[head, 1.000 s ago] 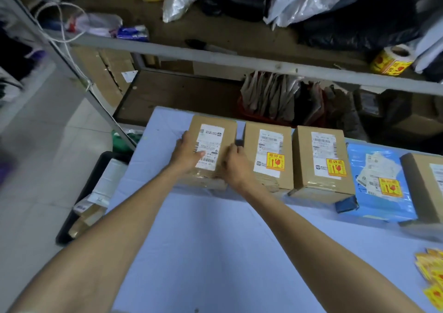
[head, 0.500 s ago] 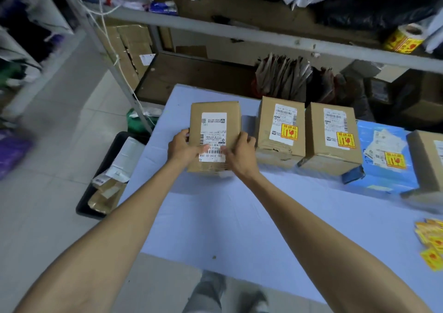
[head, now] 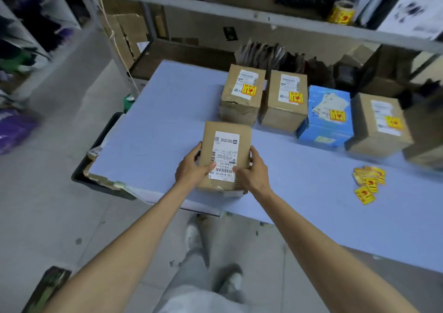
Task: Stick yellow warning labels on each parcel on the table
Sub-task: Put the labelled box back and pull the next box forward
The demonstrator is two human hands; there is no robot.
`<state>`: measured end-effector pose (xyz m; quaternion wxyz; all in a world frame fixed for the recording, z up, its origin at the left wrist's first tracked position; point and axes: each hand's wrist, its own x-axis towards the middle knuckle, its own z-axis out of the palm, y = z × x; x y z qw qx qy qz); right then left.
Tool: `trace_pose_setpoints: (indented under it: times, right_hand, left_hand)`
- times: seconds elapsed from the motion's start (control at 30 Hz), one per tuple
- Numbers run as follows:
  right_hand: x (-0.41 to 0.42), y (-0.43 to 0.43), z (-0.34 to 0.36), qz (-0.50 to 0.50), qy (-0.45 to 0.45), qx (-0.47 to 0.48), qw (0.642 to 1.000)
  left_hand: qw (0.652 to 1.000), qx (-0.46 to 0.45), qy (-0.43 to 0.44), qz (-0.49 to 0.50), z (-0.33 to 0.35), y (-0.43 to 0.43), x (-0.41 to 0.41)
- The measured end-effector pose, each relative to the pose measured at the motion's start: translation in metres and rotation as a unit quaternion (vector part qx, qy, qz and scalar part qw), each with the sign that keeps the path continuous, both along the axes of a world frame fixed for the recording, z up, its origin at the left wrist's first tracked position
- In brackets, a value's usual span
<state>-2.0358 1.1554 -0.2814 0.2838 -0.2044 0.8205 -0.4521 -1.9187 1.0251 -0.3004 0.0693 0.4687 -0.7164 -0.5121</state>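
**Parcel gripped at the counter's front edge**

Head view: a brown cardboard parcel (head: 243, 140) sits near the front edge of the pale blue counter (head: 155, 133). Its white shipping label (head: 225, 154) faces up, with the barcode end toward the person. The left hand (head: 191, 169) curls round its left side and the right hand (head: 255, 171) round its right, both thumbs on the label's near end. Behind, a row of parcels (head: 285, 101) bears yellow stickers. Loose yellow warning labels (head: 368, 181) lie well apart to the right.
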Motion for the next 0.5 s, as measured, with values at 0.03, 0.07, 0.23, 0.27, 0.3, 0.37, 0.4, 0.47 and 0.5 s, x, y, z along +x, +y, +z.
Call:
trace_pose_setpoints:
  times: [0.03, 0.07, 0.23, 0.27, 0.3, 0.37, 0.4, 0.47, 0.5]
  right_hand:
    - [-0.006, 0.018, 0.0, -0.016, 0.0, -0.005, 1.0]
    - [-0.013, 0.034, 0.003, -0.031, -0.001, -0.006, 0.999]
    - [-0.055, 0.098, 0.013, -0.092, 0.006, -0.004, 0.996]
    - [-0.063, 0.106, 0.016, -0.099, 0.013, 0.001, 0.995]
    - [-0.072, 0.114, 0.017, -0.111, 0.013, 0.007, 0.994]
    - [-0.088, 0.126, 0.019, -0.129, 0.01, 0.016, 0.992]
    - [-0.096, 0.131, 0.019, -0.131, 0.012, 0.019, 0.991]
    - [-0.112, 0.138, 0.019, -0.142, 0.008, 0.029, 0.989]
    - [-0.119, 0.141, 0.019, -0.148, 0.002, 0.034, 0.988]
  left_hand:
    - [1.0, 0.004, 0.001, -0.017, 0.0, 0.014, -0.01]
    - [0.999, 0.008, 0.005, -0.031, 0.001, 0.027, -0.021]
    - [0.996, 0.018, 0.034, -0.079, 0.005, 0.081, -0.079]
    - [0.995, 0.023, 0.041, -0.087, 0.006, 0.088, -0.091]
    - [0.994, 0.028, 0.048, -0.095, 0.007, 0.095, -0.102]
    - [0.992, 0.035, 0.052, -0.108, 0.007, 0.105, -0.122]
    - [0.992, 0.037, 0.051, -0.112, 0.008, 0.11, -0.131]
    - [0.991, 0.041, 0.048, -0.118, 0.009, 0.116, -0.148]
    - [0.991, 0.043, 0.046, -0.12, 0.01, 0.12, -0.155]
